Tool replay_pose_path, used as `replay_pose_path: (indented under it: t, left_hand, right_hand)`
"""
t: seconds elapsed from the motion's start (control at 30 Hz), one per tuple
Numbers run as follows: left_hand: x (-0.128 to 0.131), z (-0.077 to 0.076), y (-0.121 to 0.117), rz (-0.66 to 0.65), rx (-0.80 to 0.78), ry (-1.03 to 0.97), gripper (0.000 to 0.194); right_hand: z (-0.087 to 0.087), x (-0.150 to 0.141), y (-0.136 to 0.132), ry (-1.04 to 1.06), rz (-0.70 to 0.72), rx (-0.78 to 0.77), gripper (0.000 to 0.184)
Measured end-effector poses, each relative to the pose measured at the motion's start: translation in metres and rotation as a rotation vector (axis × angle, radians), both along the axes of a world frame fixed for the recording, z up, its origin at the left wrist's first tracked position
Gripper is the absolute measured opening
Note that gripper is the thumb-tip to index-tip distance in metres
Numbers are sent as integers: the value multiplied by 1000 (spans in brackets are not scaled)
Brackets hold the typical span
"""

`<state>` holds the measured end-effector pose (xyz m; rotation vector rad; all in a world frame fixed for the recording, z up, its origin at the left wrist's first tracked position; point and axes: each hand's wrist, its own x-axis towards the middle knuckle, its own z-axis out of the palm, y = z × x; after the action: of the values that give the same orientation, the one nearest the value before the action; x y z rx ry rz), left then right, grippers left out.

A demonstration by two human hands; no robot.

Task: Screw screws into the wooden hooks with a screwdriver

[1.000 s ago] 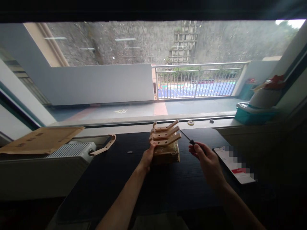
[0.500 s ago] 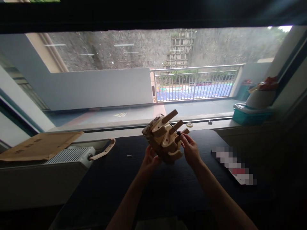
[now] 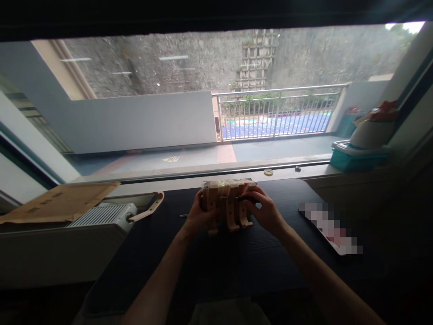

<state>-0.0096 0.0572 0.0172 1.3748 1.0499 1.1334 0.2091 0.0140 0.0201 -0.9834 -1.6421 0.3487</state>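
Observation:
Both my hands are at a wooden hook rack (image 3: 232,212) near the far side of the dark table. Several curved wooden hooks with small holes hang down its front, facing me. My left hand (image 3: 199,214) is closed around the rack's left end. In my right hand (image 3: 265,205) is a thin screwdriver (image 3: 241,198) with a dark handle, its shaft pointing left across the hooks. My right fingers also lie close to the rack's right end; whether they touch it I cannot tell. A small metal screw (image 3: 183,215) lies just left of my left hand.
One loose curved wooden piece with holes (image 3: 150,210) rests at the table's left edge, beside a white radiator (image 3: 104,214) and brown cardboard (image 3: 61,203). A flat blurred-out item (image 3: 329,228) lies on the table's right. A tape roll (image 3: 268,172) and teal box (image 3: 358,157) stand by the window.
The rack has been turned and lowered, so its hooks now point down toward me instead of up and right. My left hand has shifted from beneath it to its left end.

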Motion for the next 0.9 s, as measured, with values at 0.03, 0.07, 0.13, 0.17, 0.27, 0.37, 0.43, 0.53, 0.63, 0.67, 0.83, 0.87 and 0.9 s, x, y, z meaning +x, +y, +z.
replay_pose_path:
  t: [0.03,0.07,0.13,0.17,0.27,0.37,0.43,0.53,0.63,0.67,0.83,0.87,0.9]
  left_hand:
    - [3,-8,0,69,48,4,84]
    - [6,-18,0,111,62,11,84]
    - [8,-38,-3,137,64,6,84]
    - [7,-46,-5,118,62,2,86]
    - [-4,-50,-17,53,103,43,100]
    - [-20,-15,-38,68,189,321,101]
    - [-25,22,-54,17,255,618,91]
    - [-10,71,-66,-56,474,938,83]
    - [22,97,-52,-215,579,1122,82]
    - [33,101,-43,-294,568,1138,81]
    - [70,98,4,-445,375,949,68]
    - [74,95,11,-432,335,921,66]
    - [77,92,16,-417,302,896,64]
  right_hand:
    - [-4,2,-4,-14,-15,12,17]
    - [-10,5,-10,-15,-39,13,17]
    - [-24,12,-26,25,-157,-30,17]
    - [-31,15,-35,50,-216,-76,18]
    - [-51,24,-58,147,-295,-283,24]
    - [-66,26,-70,212,-333,-451,33]
    - [-73,26,-72,234,-338,-485,36]
    - [-78,21,-72,256,-345,-445,36]
    - [-78,15,-72,264,-352,-364,34]
    - [-78,13,-71,259,-351,-337,33]
    - [-79,5,-69,211,-335,-204,29]
    - [-80,4,-68,203,-338,-174,28]
    - [-81,4,-67,194,-340,-145,28]
